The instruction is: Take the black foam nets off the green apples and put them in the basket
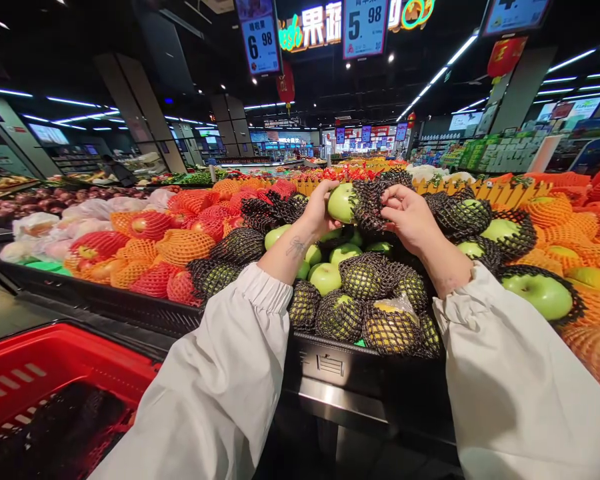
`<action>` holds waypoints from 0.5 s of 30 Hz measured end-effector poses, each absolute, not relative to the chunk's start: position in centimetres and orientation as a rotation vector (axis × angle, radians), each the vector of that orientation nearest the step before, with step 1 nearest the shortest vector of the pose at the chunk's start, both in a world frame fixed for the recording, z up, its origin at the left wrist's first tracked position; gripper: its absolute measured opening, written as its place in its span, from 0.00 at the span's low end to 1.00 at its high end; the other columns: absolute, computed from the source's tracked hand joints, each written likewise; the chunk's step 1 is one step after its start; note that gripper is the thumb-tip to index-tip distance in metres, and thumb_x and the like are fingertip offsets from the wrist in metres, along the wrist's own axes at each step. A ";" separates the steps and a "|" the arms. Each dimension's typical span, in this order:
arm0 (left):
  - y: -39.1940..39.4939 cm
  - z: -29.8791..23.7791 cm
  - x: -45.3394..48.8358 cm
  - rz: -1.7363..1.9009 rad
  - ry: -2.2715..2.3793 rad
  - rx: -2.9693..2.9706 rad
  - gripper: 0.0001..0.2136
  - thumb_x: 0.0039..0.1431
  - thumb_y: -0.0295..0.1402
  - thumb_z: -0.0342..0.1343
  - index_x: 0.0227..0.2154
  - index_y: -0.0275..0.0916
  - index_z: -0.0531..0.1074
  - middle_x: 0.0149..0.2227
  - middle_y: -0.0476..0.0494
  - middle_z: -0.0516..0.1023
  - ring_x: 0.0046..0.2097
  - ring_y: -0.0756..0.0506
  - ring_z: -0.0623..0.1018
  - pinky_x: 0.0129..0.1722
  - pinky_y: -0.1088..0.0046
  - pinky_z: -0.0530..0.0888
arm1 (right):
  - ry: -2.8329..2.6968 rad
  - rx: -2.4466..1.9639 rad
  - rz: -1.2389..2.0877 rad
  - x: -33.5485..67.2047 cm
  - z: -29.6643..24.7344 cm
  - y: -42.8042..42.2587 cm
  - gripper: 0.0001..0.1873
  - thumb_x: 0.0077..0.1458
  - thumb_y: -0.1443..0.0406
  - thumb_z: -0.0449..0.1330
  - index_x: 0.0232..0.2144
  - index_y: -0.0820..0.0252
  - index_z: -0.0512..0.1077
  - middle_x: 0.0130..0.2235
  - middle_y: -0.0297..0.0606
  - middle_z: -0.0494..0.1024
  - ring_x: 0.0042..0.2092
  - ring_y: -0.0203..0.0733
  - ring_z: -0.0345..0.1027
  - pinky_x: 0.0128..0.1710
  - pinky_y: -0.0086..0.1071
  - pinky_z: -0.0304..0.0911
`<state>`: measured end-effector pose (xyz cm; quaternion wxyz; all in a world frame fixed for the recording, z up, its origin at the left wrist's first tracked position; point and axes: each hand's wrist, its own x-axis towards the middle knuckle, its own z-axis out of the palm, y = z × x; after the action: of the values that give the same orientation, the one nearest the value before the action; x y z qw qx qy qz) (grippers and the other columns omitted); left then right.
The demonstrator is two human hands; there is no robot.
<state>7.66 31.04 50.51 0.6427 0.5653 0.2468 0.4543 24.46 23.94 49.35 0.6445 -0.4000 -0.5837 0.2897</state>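
My left hand grips a green apple above the fruit display. A black foam net sits against the apple's right side, and my right hand pinches the net's right end with bent fingers. Whether the net still covers part of the apple is hard to make out. Beneath my hands lie bare green apples and others wrapped in black foam nets. More netted green apples are piled to the right of my right hand.
Fruit in red and orange foam nets lies to the left, and orange-netted fruit to the right. A black display edge runs along the front. At the lower left stands a red shopping basket. Price signs hang overhead.
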 end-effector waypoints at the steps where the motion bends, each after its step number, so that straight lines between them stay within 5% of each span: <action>1: 30.8 50.6 7.7 1.036 0.553 1.271 0.18 0.65 0.48 0.48 0.39 0.37 0.71 0.18 0.51 0.69 0.18 0.52 0.70 0.16 0.78 0.62 | -1.368 -0.899 0.599 24.5 49.2 24.1 0.14 0.34 0.72 0.58 0.28 0.55 0.64 0.24 0.25 0.62 0.22 0.29 0.50 0.19 0.25 0.49; 4: 30.4 50.8 7.8 1.045 0.529 1.286 0.16 0.66 0.44 0.47 0.40 0.37 0.72 0.20 0.51 0.70 0.19 0.52 0.70 0.17 0.79 0.63 | -1.433 -0.844 0.428 24.9 48.9 24.9 0.15 0.36 0.73 0.60 0.30 0.55 0.64 0.29 0.28 0.68 0.24 0.29 0.54 0.23 0.27 0.54; 9: 30.7 50.4 8.2 1.132 0.533 1.422 0.18 0.65 0.51 0.53 0.42 0.40 0.71 0.26 0.51 0.72 0.23 0.53 0.71 0.26 0.76 0.71 | -1.489 -0.830 0.344 25.1 48.7 25.6 0.23 0.37 0.69 0.68 0.33 0.52 0.60 0.35 0.30 0.72 0.40 0.40 0.72 0.49 0.38 0.70; 15: 31.3 49.2 8.3 1.029 0.722 1.777 0.34 0.57 0.68 0.47 0.48 0.42 0.72 0.30 0.45 0.75 0.32 0.44 0.79 0.34 0.63 0.76 | -1.720 -0.943 0.245 24.3 48.5 24.7 0.27 0.42 0.64 0.70 0.44 0.52 0.64 0.50 0.39 0.74 0.55 0.51 0.69 0.53 0.44 0.70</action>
<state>8.30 31.29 49.22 0.4639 0.7233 0.2938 0.4187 24.27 24.69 48.54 0.5503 -0.3982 -0.7265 0.1037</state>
